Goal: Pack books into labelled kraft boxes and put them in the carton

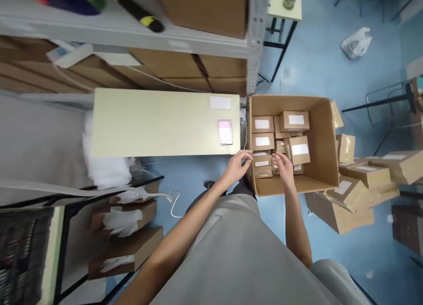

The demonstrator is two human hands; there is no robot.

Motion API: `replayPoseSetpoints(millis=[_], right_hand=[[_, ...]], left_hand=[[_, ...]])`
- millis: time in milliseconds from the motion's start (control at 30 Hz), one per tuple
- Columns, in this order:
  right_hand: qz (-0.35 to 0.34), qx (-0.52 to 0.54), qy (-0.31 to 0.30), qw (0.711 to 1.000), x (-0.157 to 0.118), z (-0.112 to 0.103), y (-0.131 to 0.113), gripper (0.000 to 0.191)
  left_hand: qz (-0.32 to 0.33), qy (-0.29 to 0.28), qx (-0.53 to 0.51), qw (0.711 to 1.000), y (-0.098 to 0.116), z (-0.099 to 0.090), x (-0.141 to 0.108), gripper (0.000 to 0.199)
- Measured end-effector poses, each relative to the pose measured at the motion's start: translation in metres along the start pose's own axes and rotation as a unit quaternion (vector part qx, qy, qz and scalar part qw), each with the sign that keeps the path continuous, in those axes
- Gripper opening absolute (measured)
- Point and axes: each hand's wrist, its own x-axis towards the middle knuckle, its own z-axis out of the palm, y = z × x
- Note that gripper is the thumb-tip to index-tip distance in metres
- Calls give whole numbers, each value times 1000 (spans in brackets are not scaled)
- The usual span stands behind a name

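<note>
A large open cardboard box [320, 140] holds several small brown cartons with white labels. Over its left rim, my left hand [238, 165] has its thumb and fingers apart, with nothing seen between them. The fingertips are close to a small carton [262, 163] in the near left corner. My right hand [284, 167] hovers above the box's near side, fingers loosely apart and holding nothing visible. Close beyond it, a labelled carton [298, 150] sits tilted on top of others. Another labelled carton [295, 121] lies at the far side.
A pale table [158, 122] adjoins the box on the left, with a phone-like device [225, 132] and a white paper [220, 103] on it. Shelving [205, 47] stands behind. More cartons [366, 175] are piled at the right. A plastic bag [356, 43] lies on the floor.
</note>
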Motion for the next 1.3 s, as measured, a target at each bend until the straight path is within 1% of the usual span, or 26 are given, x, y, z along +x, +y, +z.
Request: replayPoseSetpoints(millis=[67, 167, 267, 333, 400, 467, 533, 600, 700, 833, 933, 1133, 1200, 1300], right_hand=[[-41, -18, -29, 999, -11, 37, -24, 67], [-108, -56, -82, 989, -36, 101, -60, 60], [-177, -104, -159, 966, -69, 175, -89, 52], [-208, -120, -214, 947, -95, 229, -102, 48], [-226, -120, -268, 929, -123, 286, -110, 46], [-238, -117, -324, 908, -153, 343, -116, 44], [-251, -123, -381, 881, -186, 398, -119, 42], [-265, -136, -434, 850, -219, 449, -121, 41], [-285, -164, -506, 797, -264, 514, -120, 40], [-282, -189, -583, 738, -306, 586, -109, 42], [-268, -202, -632, 699, -326, 638, -95, 43], [-217, -228, -723, 615, -362, 746, -75, 46], [-203, -234, -751, 583, -376, 782, -72, 45], [-197, -243, -789, 529, -396, 832, -67, 43]], left_hand=[[10, 42, -18, 999, 3, -31, -20, 9], [16, 120, -40, 992, 3, -85, -59, 8], [22, 207, -55, 977, -2, -147, -107, 8], [27, 270, -62, 961, -8, -189, -145, 11], [31, 336, -68, 939, -14, -230, -184, 14], [34, 404, -79, 911, -22, -268, -224, 18], [34, 471, -92, 876, -30, -303, -264, 20], [27, 532, -107, 840, -41, -334, -301, 21], [10, 604, -132, 786, -60, -372, -351, 22], [-14, 682, -145, 717, -85, -410, -400, 22], [-28, 729, -151, 667, -98, -436, -429, 24], [-68, 800, -133, 582, -115, -494, -484, 29], [-85, 818, -127, 554, -124, -513, -499, 28], [-114, 839, -126, 516, -141, -540, -514, 26]])
